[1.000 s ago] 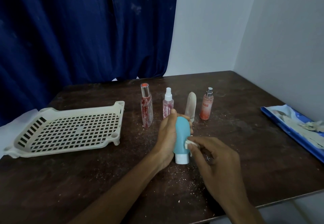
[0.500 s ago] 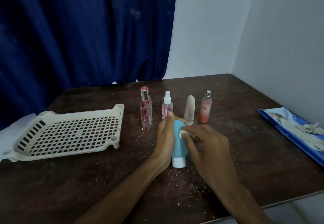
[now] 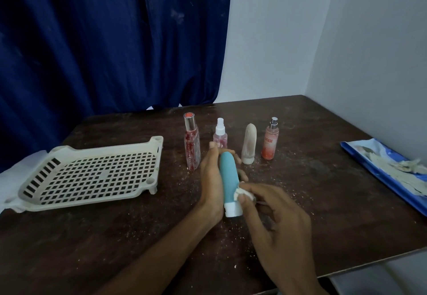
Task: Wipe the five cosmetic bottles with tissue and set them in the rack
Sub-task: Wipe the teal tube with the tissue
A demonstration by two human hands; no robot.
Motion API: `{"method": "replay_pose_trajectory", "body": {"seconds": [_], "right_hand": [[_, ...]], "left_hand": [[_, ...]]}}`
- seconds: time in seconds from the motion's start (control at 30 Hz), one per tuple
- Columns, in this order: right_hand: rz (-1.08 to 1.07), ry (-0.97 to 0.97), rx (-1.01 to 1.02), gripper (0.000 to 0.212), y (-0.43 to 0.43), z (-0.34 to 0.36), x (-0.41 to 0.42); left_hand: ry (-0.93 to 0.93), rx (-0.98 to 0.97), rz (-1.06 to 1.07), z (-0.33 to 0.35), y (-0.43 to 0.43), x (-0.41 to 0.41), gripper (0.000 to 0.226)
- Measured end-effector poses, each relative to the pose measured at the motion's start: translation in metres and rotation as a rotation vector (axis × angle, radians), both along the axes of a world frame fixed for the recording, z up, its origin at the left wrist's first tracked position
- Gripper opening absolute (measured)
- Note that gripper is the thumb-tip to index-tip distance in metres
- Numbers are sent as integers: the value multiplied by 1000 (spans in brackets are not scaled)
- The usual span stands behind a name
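Head view looks down on a dark brown table strewn with pale crumbs. Near its middle the left hand grips a teal tube. The fingers curl round the tube's far side and the thumb lies along its left, holding it cap-down and nearly upright, the top leaning slightly left. The tube is matte teal, smooth, with a rounded top and a short white cap at the bottom. Whether the cap touches the table I cannot tell.

The right hand pinches a small crumpled white tissue between thumb and forefinger. It presses the tissue against the tube's lower right side, just above the cap, with the other fingers loosely bent.

Behind the hands four bottles stand upright in a row:
- a tall clear red bottle with red flecks
- a pink sprayer with a white nozzle, its base hidden by the left fingers
- a beige tube on its cap
- an orange sprayer with a silver nozzle

A cream rack with a grid floor sits to the left, well apart from the bottles, and all five stand outside it. At the right edge lies a blue pack with white tissues on it. A dark blue curtain hangs behind.
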State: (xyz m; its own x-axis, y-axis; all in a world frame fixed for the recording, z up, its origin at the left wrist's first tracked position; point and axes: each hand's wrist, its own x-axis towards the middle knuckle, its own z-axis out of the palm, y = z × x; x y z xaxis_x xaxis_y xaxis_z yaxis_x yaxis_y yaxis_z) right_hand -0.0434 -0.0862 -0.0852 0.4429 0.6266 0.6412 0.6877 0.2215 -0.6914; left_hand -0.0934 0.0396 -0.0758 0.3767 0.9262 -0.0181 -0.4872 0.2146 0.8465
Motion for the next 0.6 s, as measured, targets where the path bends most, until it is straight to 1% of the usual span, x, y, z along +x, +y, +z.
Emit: {"method": "replay_pose_trajectory", "body": {"seconds": [0.17, 0.27, 0.33, 0.43, 0.53, 0.6], "right_hand": [[-58, -152, 30, 21, 2, -3, 1], [-70, -224, 35, 22, 7, -8, 4], [-82, -249, 38, 25, 10, -13, 4], [-125, -288, 62, 25, 14, -19, 4], [-105, -265, 47, 26, 15, -19, 3], [-83, -231, 39, 25, 14, -16, 2]], "left_hand": [[131, 18, 56, -3, -5, 2, 66], [97, 46, -57, -2, -9, 5, 71], [106, 66, -156, -2, -9, 6, 66], [82, 36, -236, -2, -9, 5, 51], [75, -14, -240, 0, -10, 4, 38], [73, -34, -217, -1, -9, 4, 37]]}}
